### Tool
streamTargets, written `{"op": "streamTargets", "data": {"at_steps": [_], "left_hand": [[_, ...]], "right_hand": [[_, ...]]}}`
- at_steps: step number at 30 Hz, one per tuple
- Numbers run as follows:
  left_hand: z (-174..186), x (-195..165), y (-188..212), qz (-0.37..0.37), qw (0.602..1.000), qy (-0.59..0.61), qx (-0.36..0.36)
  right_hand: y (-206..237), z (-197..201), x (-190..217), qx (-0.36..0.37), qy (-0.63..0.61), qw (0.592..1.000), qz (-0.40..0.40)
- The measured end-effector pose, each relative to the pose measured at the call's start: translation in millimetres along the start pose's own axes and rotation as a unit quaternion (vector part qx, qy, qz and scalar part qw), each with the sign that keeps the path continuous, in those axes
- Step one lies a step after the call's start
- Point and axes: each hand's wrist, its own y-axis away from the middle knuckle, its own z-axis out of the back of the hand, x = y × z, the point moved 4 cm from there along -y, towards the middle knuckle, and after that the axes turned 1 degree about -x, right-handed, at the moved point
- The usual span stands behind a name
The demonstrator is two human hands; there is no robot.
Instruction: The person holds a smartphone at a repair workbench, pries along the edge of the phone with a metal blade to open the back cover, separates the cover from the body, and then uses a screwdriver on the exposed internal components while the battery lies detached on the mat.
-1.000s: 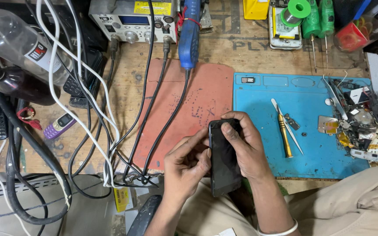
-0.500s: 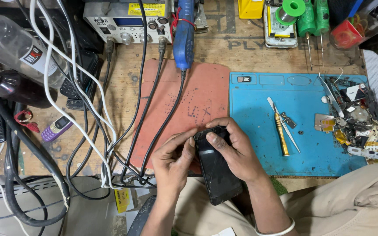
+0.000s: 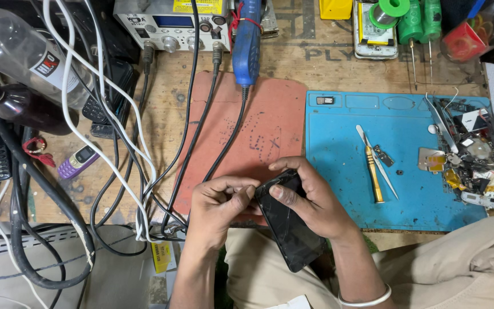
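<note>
Dark phone (image 3: 290,229), held over the tabletop's (image 3: 161,126) near edge, long axis running 11 to 5 o'clock; right hand (image 3: 310,200) grips its upper end, left hand (image 3: 218,209) fingers (image 3: 246,191) pinch its top-left corner from 9 o'clock.

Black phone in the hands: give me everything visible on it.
The black phone is a slim dark slab with a glossy face that looks cracked or scuffed, screen dark. It tilts diagonally, top end up-left, lower end over the person's lap, past the bench edge. The right hand cradles it from the right, thumb on the face. The left hand pinches at its top left corner. Ports and buttons cannot be made out.
</note>
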Motion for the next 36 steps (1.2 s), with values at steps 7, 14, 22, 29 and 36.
{"op": "streamTargets", "data": {"at_steps": [7, 14, 22, 29, 36], "left_hand": [[2.3, -0.9, 1.3, 0.010, 0.993, 0.067, 0.101], [0.0, -5.7, 1.4, 0.022, 0.990, 0.033, 0.134], [3.3, -6.3, -1.9, 0.029, 0.996, 0.050, 0.070], [-5.2, -6.2, -5.5, -0.095, 0.994, 0.055, -0.029], [-9.2, -16.2, -3.9, -0.125, 0.992, 0.020, 0.003]], "right_hand": [[2.2, -4.7, 4.2, 0.035, -0.002, 0.999, -0.004], [1.1, -6.9, 21.0, 0.087, 0.053, 0.994, 0.026], [-7.0, 5.7, 38.6, 0.100, 0.043, 0.992, -0.059], [-4.3, 43.5, 43.1, -0.201, -0.121, 0.968, -0.087], [-11.8, 18.8, 18.3, -0.302, -0.085, 0.949, -0.045]]}}
